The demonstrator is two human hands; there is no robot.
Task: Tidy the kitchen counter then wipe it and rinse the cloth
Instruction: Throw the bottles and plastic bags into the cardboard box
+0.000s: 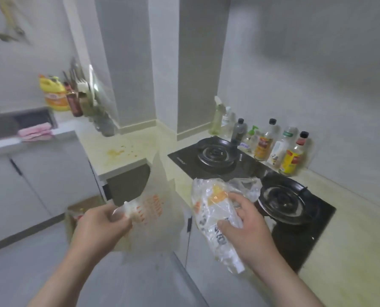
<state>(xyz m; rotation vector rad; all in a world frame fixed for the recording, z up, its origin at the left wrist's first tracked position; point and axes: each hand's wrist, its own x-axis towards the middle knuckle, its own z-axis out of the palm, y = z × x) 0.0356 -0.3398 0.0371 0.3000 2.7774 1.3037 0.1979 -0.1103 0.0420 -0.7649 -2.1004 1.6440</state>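
Observation:
My left hand (100, 224) pinches the edge of a thin clear plastic bag with orange print (150, 209), which hangs in front of the counter corner. My right hand (246, 222) grips a crumpled bundle of clear plastic wrapping with orange and dark print (211, 209), held over the counter's front edge beside the gas hob. A pink cloth (36, 131) lies on the sink's edge at the left. The pale counter (118, 156) shows yellow-brown stains near its corner.
A black two-burner gas hob (246, 173) fills the right counter, with several sauce and oil bottles (273, 147) along the wall behind it. A sink (12, 125), a yellow jug (54, 96) and a utensil rack (82, 94) stand at the left. A cardboard box (80, 209) sits on the floor.

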